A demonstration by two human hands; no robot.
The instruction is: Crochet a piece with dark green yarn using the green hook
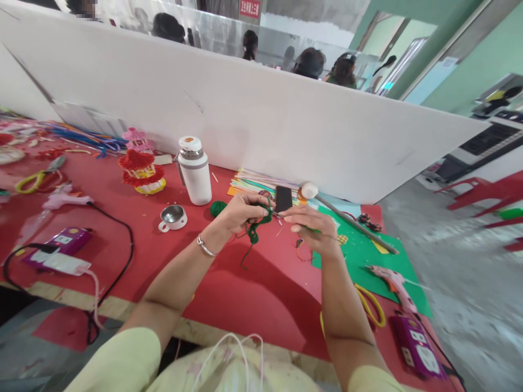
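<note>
Above the red table, my left hand (243, 209) pinches a small piece of dark green crochet (254, 231), from which a loose yarn tail hangs. My right hand (314, 224) is closed around a thin crochet hook (277, 214), its metal end pointing left to the green loops. A strand of green yarn runs up by my left fingertips. Just behind my left wrist sits a ball of green yarn (218, 208). A dark phone (283, 198) lies beyond the hands.
A white thermos (195, 171) and its metal cup (172, 217) stand to the left. Glue guns (65, 200) and purple power strips (417, 345) with cords lie at both sides. Yellow-handled scissors (370, 305) are by my right forearm. A white partition (261, 120) borders the table's back.
</note>
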